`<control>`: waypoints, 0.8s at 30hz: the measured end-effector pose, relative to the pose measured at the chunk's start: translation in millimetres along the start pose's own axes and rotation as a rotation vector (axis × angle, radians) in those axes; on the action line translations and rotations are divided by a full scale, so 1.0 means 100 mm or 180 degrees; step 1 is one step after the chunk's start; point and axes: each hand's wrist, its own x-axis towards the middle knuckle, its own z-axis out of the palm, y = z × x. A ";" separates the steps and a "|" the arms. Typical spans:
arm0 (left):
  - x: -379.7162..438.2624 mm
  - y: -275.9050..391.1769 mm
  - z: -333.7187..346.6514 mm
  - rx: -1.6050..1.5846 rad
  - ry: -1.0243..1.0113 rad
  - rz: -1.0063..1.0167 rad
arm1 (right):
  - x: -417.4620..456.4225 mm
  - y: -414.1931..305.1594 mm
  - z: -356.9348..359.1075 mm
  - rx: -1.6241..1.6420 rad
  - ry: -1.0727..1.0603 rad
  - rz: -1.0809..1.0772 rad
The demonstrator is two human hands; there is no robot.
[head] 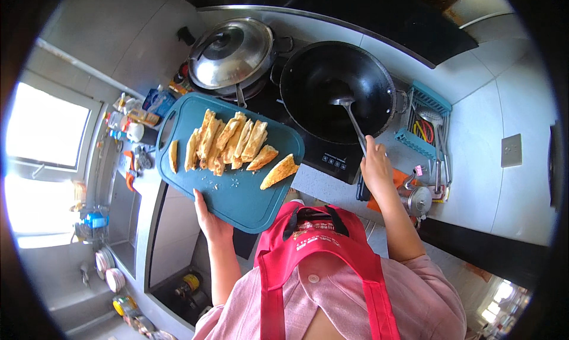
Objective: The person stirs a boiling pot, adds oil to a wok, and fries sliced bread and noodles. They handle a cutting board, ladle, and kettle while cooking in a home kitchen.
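My left hand (212,220) holds a teal cutting board (240,206) from beneath at its near edge, with the thumb on top. Browned strips of cut flatbread (226,140) lie heaped across the board, with one piece apart at each side. In my right hand (377,164) is the handle of a metal wok spatula (354,120). Its head rests inside a black wok (311,86), on a black induction cooktop (331,158). Dark liquid or a shiny surface shows at the wok's bottom; which one, I cannot tell.
A lidded steel pan (235,55) stands left of the wok. On the right are a teal utensil rack (415,141), a skimmer (430,115) and a metal kettle (418,201). Bottles (138,131) crowd the left counter beside a sink (124,220). A dark range hood (346,15) overhangs the back.
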 end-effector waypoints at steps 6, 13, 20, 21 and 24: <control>0.25 -0.02 -0.10 0.0003 -0.0213 -0.0059 | 0.14 0.11 0.07 -0.0504 0.0206 0.0198; 0.52 -0.06 0.05 0.0255 -0.0395 -0.0123 | -0.11 0.23 0.07 -0.0183 0.0765 0.0030; 0.97 -0.46 0.72 0.0610 -0.0785 -0.0356 | -0.21 0.37 0.14 0.0452 0.1020 0.0257; 1.01 -0.53 0.83 0.0744 -0.0782 -0.0356 | -0.23 0.40 0.13 0.0470 0.1019 0.0296; 1.20 -0.79 1.05 0.1092 -0.0898 -0.0415 | -0.28 0.38 0.06 0.0546 0.1177 0.0373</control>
